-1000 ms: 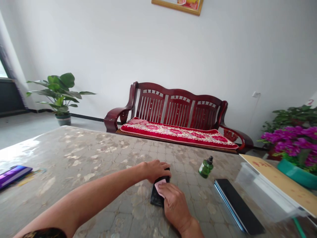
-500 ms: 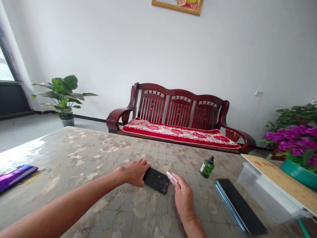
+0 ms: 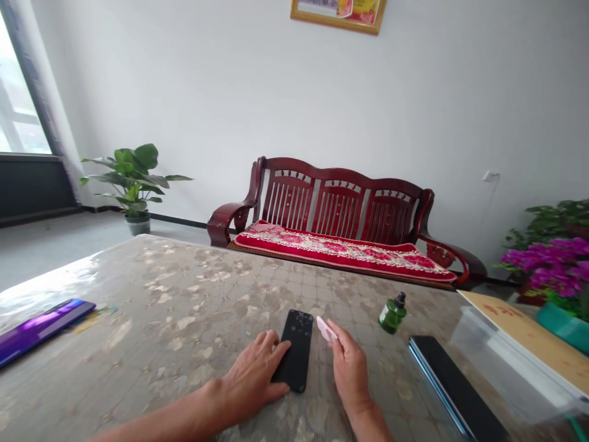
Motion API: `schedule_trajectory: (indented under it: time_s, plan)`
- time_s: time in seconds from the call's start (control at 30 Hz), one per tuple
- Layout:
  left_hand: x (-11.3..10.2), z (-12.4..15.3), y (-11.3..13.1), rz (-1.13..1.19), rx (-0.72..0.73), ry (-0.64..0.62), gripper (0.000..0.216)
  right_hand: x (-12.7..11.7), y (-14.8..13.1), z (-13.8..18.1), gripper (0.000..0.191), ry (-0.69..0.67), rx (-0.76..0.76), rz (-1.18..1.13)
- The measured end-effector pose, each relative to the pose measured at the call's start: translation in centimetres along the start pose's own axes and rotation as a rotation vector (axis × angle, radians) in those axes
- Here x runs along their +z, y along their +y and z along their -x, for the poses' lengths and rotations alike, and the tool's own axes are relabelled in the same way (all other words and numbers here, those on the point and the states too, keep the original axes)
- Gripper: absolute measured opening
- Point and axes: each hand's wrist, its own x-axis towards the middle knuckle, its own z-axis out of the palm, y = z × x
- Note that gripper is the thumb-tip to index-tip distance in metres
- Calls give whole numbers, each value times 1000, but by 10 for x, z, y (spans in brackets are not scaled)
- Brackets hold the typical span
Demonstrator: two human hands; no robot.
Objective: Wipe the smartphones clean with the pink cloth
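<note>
A black smartphone [image 3: 298,351] lies flat on the patterned table, its dark screen up and whitish drops near its far end. My left hand [image 3: 257,371] grips its near left side, index finger at the left edge and thumb by the lower corner. Just right of the phone, my right hand [image 3: 350,365] is closed on a small, flat pink pad [image 3: 326,329], pinched between thumb and fingers. The pad is apart from the screen. Beyond the right hand stands a green spray bottle [image 3: 392,314] with a black top.
Stacked phones [image 3: 453,383] lie at the right, beside a clear plastic box [image 3: 501,362] with a tan board [image 3: 529,337] on it. A purple phone [image 3: 43,328] lies at the left. Purple flowers [image 3: 547,267] stand far right; a wooden bench [image 3: 343,202] is behind the table [image 3: 184,294].
The phone has turned from lying crosswise to pointing away from me, its wet end now far. My left hand moved nearer with it. The right hand still holds the pad. The view shifted slightly left.
</note>
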Motion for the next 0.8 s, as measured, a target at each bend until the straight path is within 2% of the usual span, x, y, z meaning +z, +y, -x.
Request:
schedule_trajectory:
  time_s: [0.13,0.23,0.37,0.5,0.63,0.8]
  plan:
    - [12,1,-5,34,63,48,56,0,-16,4,45,-182,-228,71]
    - [19,3,-7,29,138,63,42,3,-30,8,49,-357,-313,139]
    - [28,1,-9,-60,220,81,32,7,-40,11,53,-464,-260,254]
    - [43,-5,-12,-175,277,90,34,10,-42,12,56,-486,-225,319]
    - [58,-8,-15,-193,288,122,38,13,-45,13,58,-503,-209,393]
    - [64,-9,-16,-227,318,151,40,20,-50,-4,59,-540,-189,452]
